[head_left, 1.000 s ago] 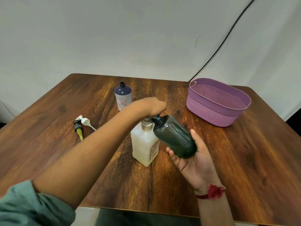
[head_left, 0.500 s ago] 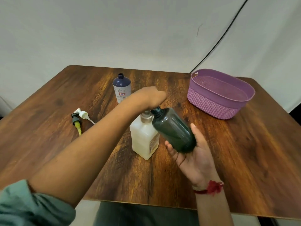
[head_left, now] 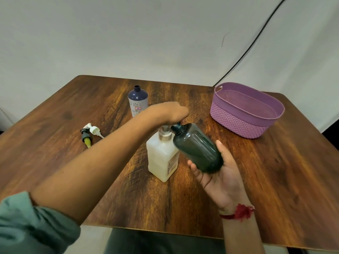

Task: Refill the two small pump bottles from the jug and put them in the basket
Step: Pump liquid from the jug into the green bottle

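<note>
1. My left hand [head_left: 172,112] sits on top of the jug [head_left: 162,158], fingers curled down over its pump head, which they hide.
2. The jug stands upright near the middle of the table [head_left: 275,171]. It is translucent white with a metal collar, and pale creamy liquid shows through its wall.
3. My right hand [head_left: 222,173] cradles the dark green bottle [head_left: 197,149], with the fingers wrapped under its base and the thumb along its side. The bottle is tilted, its open neck up against the jug's pump, just under my left hand. Its plastic is too dark for me to tell what is inside.
4. The blue bottle [head_left: 138,104] stands upright behind my left arm with its neck uncapped. It is opaque, so I cannot tell its contents.
5. The purple basket [head_left: 245,110] sits at the far right of the table, well apart from both bottles. Its perforated floor is in plain sight.
6. Count: one jug, two small bottles, one basket.
7. Two loose pump heads lie touching at the left of the table, a white pump head [head_left: 93,129] and a black pump head [head_left: 86,137] with a yellow tip.
8. A red thread [head_left: 242,211] circles my right wrist.
</note>
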